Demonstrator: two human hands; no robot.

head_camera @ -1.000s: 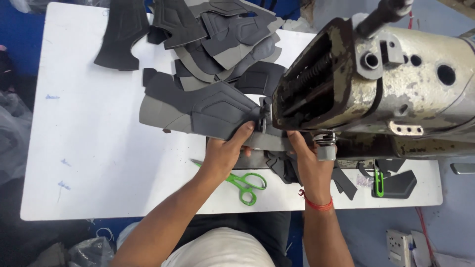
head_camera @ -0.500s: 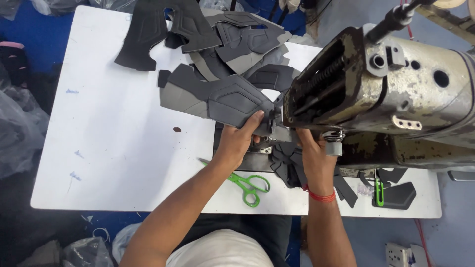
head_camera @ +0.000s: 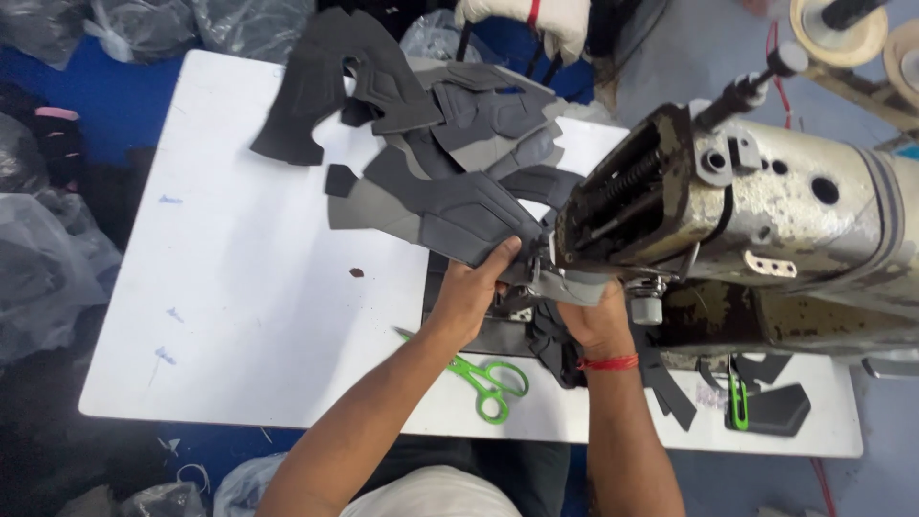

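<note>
Packages only — crumpled plastic bags; several grey, translucent ones (head_camera: 43,278) lie heaped on the floor left of the white table (head_camera: 239,316); more of the same (head_camera: 144,19) bunch beyond its far edge; another pale bag (head_camera: 244,479) sits under the near edge — no labels, signs or screens show.

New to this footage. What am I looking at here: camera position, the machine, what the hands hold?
The one view comes from a camera on the person's head, looking down at a white table. The big worn metal body on the right is an industrial sewing machine. The left hand grips a grey shaped piece, thumb on top, at the machine's needle end. The right hand, with a red wrist band, rests on a lighter grey piece just below the machine head. More dark cut pieces are stacked further back. Green-handled scissors lie near the front edge. A gloved hand at the top belongs to someone else.
</note>
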